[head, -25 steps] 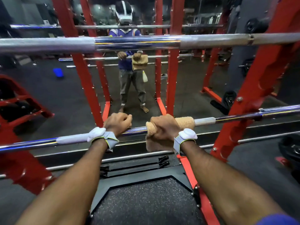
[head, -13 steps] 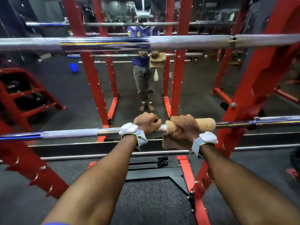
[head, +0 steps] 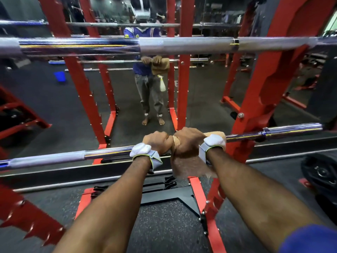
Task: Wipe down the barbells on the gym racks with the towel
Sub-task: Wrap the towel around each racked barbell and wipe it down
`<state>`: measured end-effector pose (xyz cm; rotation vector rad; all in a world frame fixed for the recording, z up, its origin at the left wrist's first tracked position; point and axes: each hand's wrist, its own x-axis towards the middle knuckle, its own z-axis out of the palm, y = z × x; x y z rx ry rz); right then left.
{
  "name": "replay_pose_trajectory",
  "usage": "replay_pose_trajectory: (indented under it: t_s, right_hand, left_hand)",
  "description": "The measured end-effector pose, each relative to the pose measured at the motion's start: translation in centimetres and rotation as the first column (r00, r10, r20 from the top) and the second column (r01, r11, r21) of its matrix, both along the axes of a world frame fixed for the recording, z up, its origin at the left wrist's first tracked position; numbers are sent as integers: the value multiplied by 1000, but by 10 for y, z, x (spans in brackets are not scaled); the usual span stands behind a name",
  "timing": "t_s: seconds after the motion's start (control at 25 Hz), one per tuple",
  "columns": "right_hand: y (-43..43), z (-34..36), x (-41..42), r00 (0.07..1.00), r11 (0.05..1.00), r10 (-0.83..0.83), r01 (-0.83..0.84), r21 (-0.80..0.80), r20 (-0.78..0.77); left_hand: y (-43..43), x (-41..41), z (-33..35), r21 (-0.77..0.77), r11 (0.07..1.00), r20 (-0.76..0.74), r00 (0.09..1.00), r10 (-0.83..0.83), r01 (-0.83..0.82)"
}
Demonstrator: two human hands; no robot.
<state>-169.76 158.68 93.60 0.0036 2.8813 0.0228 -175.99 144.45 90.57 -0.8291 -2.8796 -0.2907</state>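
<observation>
A chrome barbell [head: 102,153] runs across the red rack at waist height. My left hand [head: 158,142] grips the bare bar. Right beside it, touching, my right hand [head: 188,142] grips a tan towel [head: 184,166] wrapped round the same bar, with a flap hanging down below my wrist. A second barbell [head: 182,45] lies higher up on the rack, across the upper part of the head view.
Red rack uprights [head: 255,99] stand right and left. A mirror ahead reflects me [head: 149,92] and more bars. A black weight plate [head: 321,172] lies at the right; a black platform mat [head: 160,225] is underfoot. A blue bin [head: 59,76] sits far left.
Both hands and the towel have slid rightward along the lower bar, close to the right upright. My left hand has closed up against my right hand.
</observation>
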Motion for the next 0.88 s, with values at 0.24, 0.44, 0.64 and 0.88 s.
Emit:
replay_pose_trajectory:
  t_s: [0.24, 0.44, 0.64, 0.88]
  right_hand:
    - [8, -48, 20, 777, 971, 180, -44, 234, -604]
    - [20, 9, -1, 998, 999, 45, -47, -28, -40]
    - [22, -28, 6, 850, 982, 175, -111, 156, -497]
    - [25, -21, 7, 910, 992, 117, -89, 87, -397]
  left_hand:
    - [6, 13, 14, -243, 968, -42, 996, -74, 61]
    - [0, 16, 10, -316, 944, -130, 982, -136, 89]
    - [-1, 11, 12, -372, 923, -113, 982, -151, 99]
    - [2, 13, 11, -402, 908, -126, 976, -179, 115]
